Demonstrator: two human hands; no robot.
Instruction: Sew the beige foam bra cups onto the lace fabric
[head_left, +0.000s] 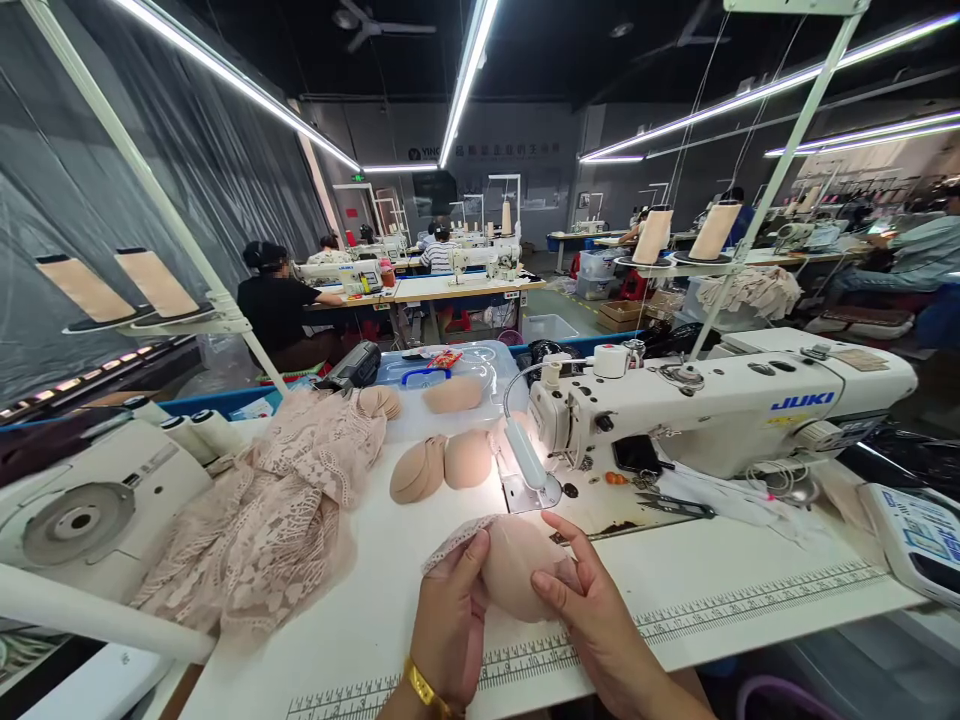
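Between both hands, above the front of the white table, is a beige bra cup [517, 570] with a lace edge at its left. My left hand [454, 610] grips its left side, thumb on top; a gold band circles the wrist. My right hand [589, 605] pinches the right side with the thumb, its index finger stretched toward the machine. Just beyond lie stacked beige cups [420, 470] and another rounded cup [469, 458]. The lit needle area of a white sewing machine [712, 400] is right behind the hands.
A heap of beige lace [277, 510] covers the table's left side. Scissors [679, 505], a phone [637, 455] and white cloth [739, 500] lie by the machine. A clear plastic lid [480, 365] sits at the back. A printed ruler [675, 620] runs along the front edge. Other people sit at machines beyond.
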